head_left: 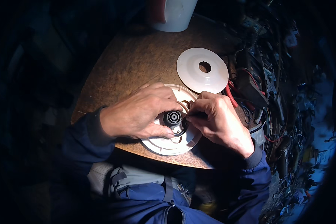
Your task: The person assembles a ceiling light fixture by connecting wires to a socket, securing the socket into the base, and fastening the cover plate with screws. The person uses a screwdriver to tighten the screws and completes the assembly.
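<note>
Fingers (168,105) — bent inward — over white base (159,147)

- White round base (162,148): partly hidden from us under left hand (138,112).
- Right hand (223,118): we cannot resolve its grip.
- Far white container (180,15): top cut off.

The base (156,145) lies on the counter (123,71) by its near edge, with the connector (173,117) around its middle. The left hand (138,112) is at the base's left side, the right hand (221,119) at its right. Behind the base and a little to the right lies the disc (190,71). Tool handles (230,95) lie right of the disc, toward the counter's right edge, where cables (264,76) crowd. A container (178,16) stands at the far edge.
</note>
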A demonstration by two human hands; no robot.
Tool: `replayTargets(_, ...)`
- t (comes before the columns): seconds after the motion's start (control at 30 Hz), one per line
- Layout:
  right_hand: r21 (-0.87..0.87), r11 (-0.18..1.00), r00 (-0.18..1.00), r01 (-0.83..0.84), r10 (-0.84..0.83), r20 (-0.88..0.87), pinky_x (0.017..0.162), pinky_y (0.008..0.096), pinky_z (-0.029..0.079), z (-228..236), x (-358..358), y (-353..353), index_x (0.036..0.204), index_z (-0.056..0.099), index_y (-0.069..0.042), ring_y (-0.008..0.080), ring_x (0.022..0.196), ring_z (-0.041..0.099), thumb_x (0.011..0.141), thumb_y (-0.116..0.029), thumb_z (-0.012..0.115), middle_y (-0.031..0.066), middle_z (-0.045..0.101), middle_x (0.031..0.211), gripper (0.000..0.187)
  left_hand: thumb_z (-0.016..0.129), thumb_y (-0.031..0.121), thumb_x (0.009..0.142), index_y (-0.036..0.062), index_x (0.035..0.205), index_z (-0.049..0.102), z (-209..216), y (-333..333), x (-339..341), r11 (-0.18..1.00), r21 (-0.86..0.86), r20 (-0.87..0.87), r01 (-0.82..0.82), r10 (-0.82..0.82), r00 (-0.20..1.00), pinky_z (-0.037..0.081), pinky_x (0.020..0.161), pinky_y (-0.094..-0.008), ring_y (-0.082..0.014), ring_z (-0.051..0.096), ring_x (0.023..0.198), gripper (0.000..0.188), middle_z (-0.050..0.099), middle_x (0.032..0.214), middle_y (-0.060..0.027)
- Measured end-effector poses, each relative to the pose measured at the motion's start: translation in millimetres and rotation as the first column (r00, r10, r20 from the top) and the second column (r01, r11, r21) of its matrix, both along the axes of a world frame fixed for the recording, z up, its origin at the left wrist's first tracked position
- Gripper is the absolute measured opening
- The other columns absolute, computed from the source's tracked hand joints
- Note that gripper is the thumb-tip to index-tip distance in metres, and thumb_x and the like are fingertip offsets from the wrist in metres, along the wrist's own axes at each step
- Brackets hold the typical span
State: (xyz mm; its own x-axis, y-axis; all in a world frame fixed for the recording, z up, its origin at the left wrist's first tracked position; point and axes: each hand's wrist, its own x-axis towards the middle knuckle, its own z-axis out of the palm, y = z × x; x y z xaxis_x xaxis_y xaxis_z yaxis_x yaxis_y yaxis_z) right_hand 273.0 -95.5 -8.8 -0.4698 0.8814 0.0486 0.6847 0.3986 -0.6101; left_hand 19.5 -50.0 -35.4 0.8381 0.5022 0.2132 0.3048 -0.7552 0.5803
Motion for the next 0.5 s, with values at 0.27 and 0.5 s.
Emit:
replayTargets(0.27,0.242,0.958,0.986,-0.155,0.136,0.093,0.082,0.0423,0.06,-5,12,-21,0.106,0.077,0.001,0.0336,0.097,0.067,0.082,0.002,0.074,0.0149,0.07,0.104,0.024,0.1,0.029,0.07,0.0008,0.124,0.076,-3,-2,-2,0.999,-0.012,0.016,-0.033,0.034,0.999,0.05,0.101,-0.0449,-0.03,0.065,0.109,0.065,0.072,0.112,-0.0098)
replayTargets(0.5,0.442,0.886,0.964,-0.14,0.02,0.265,0.092,0.0459,0.052,-12,7,-46,0.12,0.076,0.001,0.0343,0.104,0.065,0.082,-0.004,0.077,0.0143,0.068,0.113,0.039,0.1,0.029,0.071,0.0019,0.124,0.077,-4,-1,0,0.999,0.023,0.043,-0.033,0.031,0.999,0.05,0.101,-0.0447,-0.03,0.064,0.109,0.064,0.072,0.111,-0.0098)
